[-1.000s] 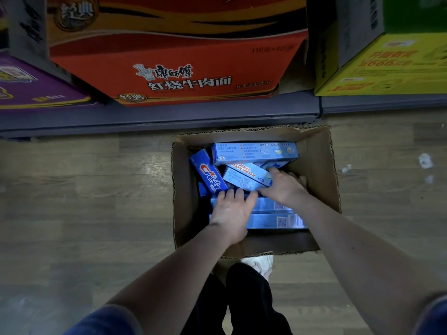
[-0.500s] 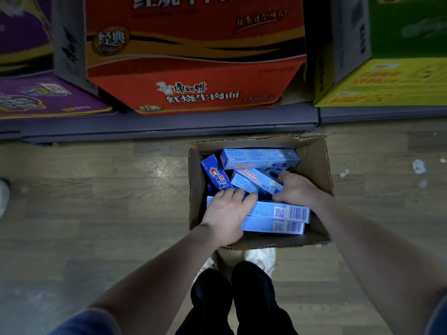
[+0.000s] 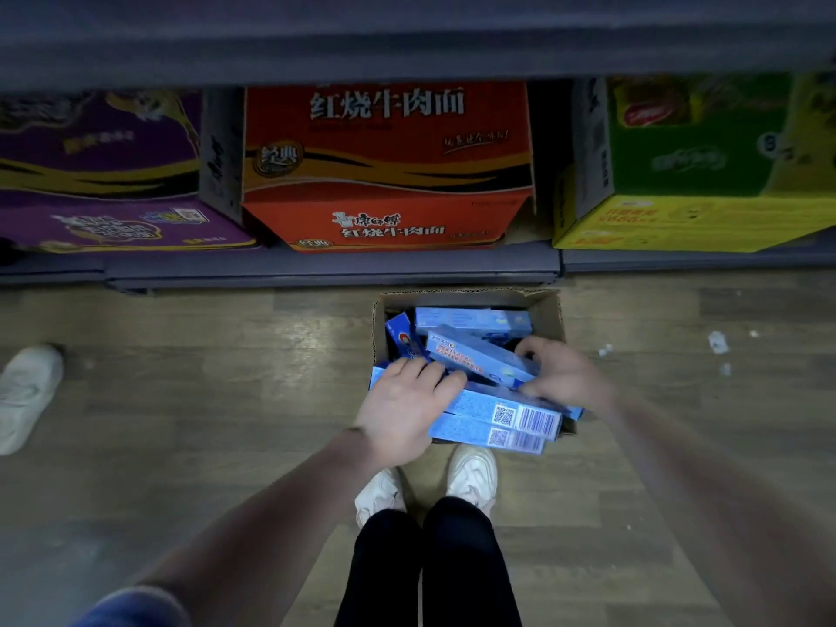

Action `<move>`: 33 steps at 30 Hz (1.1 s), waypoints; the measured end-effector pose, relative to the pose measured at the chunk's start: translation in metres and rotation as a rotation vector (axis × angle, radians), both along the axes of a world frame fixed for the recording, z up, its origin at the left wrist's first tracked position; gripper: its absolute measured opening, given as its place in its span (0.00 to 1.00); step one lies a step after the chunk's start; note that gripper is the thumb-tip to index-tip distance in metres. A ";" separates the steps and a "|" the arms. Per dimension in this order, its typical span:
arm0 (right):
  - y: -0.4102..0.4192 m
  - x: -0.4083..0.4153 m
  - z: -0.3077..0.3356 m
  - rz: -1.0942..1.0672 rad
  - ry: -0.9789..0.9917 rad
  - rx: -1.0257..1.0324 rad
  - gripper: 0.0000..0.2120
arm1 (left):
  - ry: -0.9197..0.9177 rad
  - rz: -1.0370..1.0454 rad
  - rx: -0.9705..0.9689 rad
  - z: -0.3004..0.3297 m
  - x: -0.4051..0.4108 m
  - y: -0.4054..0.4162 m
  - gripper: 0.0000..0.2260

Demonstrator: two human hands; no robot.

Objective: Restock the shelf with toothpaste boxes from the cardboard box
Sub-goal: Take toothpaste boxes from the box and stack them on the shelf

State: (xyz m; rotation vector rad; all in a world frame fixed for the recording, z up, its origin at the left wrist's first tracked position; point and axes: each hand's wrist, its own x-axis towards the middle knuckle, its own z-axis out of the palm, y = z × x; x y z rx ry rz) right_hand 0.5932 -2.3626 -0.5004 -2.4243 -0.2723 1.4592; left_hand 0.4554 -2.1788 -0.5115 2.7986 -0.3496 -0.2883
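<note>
Pretty early in the job by the look of it: the small brown cardboard box (image 3: pixel 549 312) on the wood-look floor (image 3: pixel 203 400) is loaded with light blue toothpaste boxes (image 3: pixel 472 319), and none of them can be seen on a shelf yet, so basically all the restocking is left. Both hands are down at the carton gathering a bundle. The left hand (image 3: pixel 402 411) lies over the left end of the two near barcode-printed boxes (image 3: pixel 511 418) with fingers curled onto them, and the right hand (image 3: pixel 563 375) grips the right end of a tilted blue box with orange print (image 3: pixel 475 355) lying on top (it's a bit motion-blurred, so exact finger placement is hard to call). A darker blue box (image 3: pixel 400 339) stands on edge at the carton's left side. Just beyond the carton is the grey bottom shelf (image 3: pixel 316 269) carrying a big orange noodle case (image 3: pixel 384 174), a purple case (image 3: pixel 99 174) to its left and a green-and-yellow case (image 3: pixel 692 174) to its right, so that level looks taken. The grey shelf edge above (image 3: pixel 407 47) overhangs the lifting path. A stray white sneaker (image 3: pixel 27 393) sits far left.
</note>
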 end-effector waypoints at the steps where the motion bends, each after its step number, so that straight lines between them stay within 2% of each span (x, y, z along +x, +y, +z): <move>1: -0.002 -0.001 0.011 -0.045 0.004 0.045 0.19 | -0.006 0.006 0.003 0.009 -0.001 0.002 0.31; 5: -0.013 0.002 0.053 -0.210 0.064 0.215 0.20 | -0.041 0.035 0.038 0.052 -0.003 0.016 0.31; 11: -0.020 0.007 0.114 -0.236 0.061 0.279 0.22 | -0.127 0.134 0.101 0.123 0.005 0.040 0.33; 19: -0.018 0.009 0.187 -0.304 -0.053 0.354 0.21 | -0.221 0.155 0.107 0.201 0.008 0.057 0.32; 30: -0.013 0.012 0.281 -0.263 -0.104 0.453 0.21 | -0.324 0.190 0.102 0.307 0.008 0.063 0.31; 33: -0.010 0.015 0.304 -0.232 -0.115 0.480 0.21 | -0.333 0.214 0.096 0.334 0.009 0.065 0.28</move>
